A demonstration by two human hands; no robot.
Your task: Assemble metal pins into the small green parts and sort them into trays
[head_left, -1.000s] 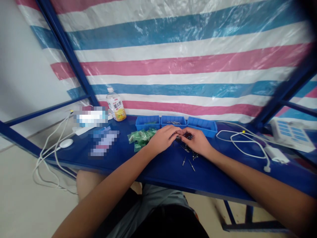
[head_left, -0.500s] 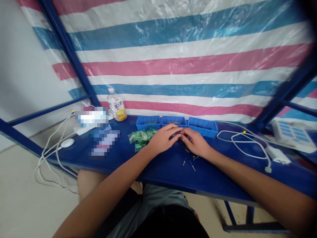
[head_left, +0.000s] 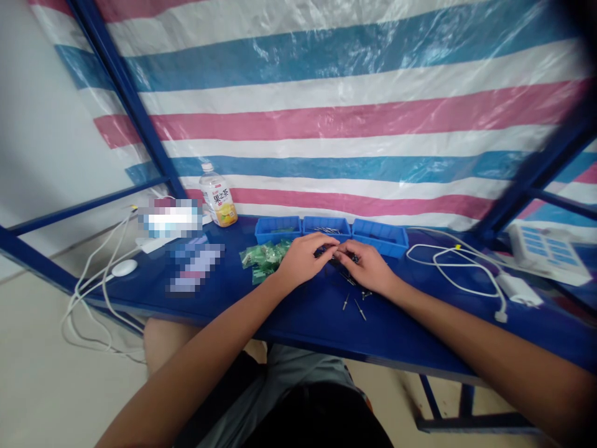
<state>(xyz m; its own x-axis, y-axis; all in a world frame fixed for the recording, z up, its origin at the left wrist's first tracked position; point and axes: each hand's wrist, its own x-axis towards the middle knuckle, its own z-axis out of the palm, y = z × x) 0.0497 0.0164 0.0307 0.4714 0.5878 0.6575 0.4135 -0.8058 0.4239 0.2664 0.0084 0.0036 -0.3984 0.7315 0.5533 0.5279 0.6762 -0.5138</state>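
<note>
My left hand (head_left: 304, 261) and my right hand (head_left: 368, 266) meet fingertip to fingertip over the blue table (head_left: 298, 311), just in front of three blue bins (head_left: 328, 228). Both hands have their fingers pinched round small dark parts that I cannot make out. Several thin metal pins (head_left: 354, 303) lie loose on the table below my right hand. A pile of small green bags (head_left: 262, 256) lies just left of my left hand.
A drink bottle (head_left: 218, 198) stands at the back left. White cables (head_left: 100, 274) and a white puck hang off the left edge. More white cable with a charger (head_left: 515, 289) lies right, beside a white power strip (head_left: 548, 254). A striped tarp hangs behind.
Both hands stay together at the same spot; the fingers shift only slightly. The view has drifted a little.
</note>
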